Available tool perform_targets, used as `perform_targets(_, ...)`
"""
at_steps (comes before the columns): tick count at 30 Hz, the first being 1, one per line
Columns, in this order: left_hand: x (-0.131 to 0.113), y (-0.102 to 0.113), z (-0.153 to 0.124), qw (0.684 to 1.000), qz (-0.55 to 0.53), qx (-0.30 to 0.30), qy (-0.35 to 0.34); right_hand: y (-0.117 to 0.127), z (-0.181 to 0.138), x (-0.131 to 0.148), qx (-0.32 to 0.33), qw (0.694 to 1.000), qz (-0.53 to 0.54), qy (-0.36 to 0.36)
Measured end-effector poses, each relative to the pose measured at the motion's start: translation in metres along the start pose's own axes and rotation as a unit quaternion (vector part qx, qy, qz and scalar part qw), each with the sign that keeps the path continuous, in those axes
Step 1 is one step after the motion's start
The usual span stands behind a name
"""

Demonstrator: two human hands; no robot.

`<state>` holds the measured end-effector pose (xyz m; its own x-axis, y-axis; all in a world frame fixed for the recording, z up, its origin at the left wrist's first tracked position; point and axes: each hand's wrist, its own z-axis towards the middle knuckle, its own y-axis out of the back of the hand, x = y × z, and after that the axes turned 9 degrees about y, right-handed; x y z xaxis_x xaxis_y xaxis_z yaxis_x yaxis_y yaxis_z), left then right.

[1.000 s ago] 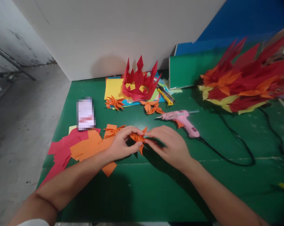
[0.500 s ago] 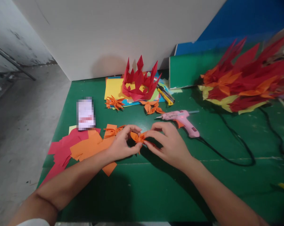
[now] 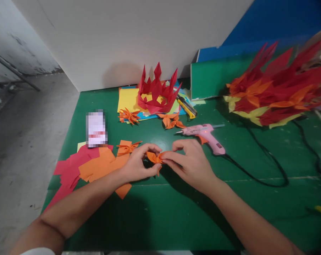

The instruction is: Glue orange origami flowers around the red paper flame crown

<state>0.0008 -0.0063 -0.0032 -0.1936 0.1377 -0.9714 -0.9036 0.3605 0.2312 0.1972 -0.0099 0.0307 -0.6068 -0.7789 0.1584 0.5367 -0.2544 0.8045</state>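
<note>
The glue gun (image 3: pixel 203 131), pink with an orange trigger, lies on the green bench (image 3: pixel 176 219), its nozzle pointing left. The orange paper flower (image 3: pixel 155 158) is nearer the person than the glue gun and left of it, up between two bare hands. The left hand (image 3: pixel 139 162) is clamped on the flower's left side, thumb below and fingers curled above. The right hand (image 3: pixel 193 164), just on the near side of the glue gun, pinches the flower's right side between thumb and fingertips; those fingers hide part of the petals.

Left of the glue gun and nearer the person, orange sheets (image 3: pixel 99 164) and red sheets (image 3: pixel 72 164) overlap, partly under the left forearm, with a second flower (image 3: pixel 128 147) on the orange ones. The phone (image 3: pixel 96 125), its screen blurred out, lies well to the left of the glue gun.

Beyond the glue gun and to its left, a red paper crown (image 3: pixel 159 105) stands on a stack of coloured paper (image 3: pixel 127 101), with a yellow and black cutter (image 3: pixel 187 107) at the side towards the glue gun. Two more orange pieces (image 3: pixel 171 121) lie just beyond the nozzle. Right of the glue gun and farther back sits a large red, orange and yellow paper cluster (image 3: pixel 269 92), and a black cord (image 3: pixel 258 182) curves rightward from the glue gun's handle.
</note>
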Motion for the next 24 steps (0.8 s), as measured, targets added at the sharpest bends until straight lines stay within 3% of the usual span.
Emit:
perform_targets(15, -0.006, 0.000, 0.000, 1.000, 0.011, -0.005, -0.003, -0.002, 0.004, 0.012, -0.020, 0.998, -0.055, 0.029)
perform_targets(24, -0.002, 0.000, 0.002, 0.995, -0.089, -0.010, 0.033, 0.001, 0.000, -0.001, 0.001, 1.000, 0.000, 0.002)
